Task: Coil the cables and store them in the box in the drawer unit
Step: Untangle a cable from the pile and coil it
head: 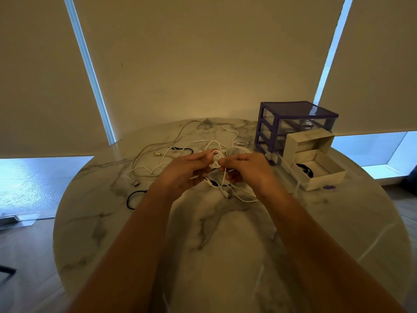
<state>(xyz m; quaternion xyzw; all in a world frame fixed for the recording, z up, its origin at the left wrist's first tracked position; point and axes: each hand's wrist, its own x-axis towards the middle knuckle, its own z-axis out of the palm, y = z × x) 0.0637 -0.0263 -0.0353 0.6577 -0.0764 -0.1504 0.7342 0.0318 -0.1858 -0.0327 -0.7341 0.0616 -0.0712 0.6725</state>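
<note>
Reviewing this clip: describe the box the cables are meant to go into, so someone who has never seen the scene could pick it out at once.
On the round marble table, look right to the purple drawer unit. In front of it is the open white box, its raised lid leaning back against the unit. Unlike the clear drawers behind, it is opaque white card, and a coiled black cable already lies in it.

Table (225,245): smooth stone look, white with grey veins, bit shiny. Drawer unit (293,123): hard plastic, purple frame, see-through shiny drawers. Box (316,163): white card, matt, maybe thick paper, hard to tell in dim light. White cables (158,154): smooth rubbery plastic. Black cable (133,199): same, duller. Blinds (203,53): plain matt cloth. Floor (29,256): wood boards.
</note>
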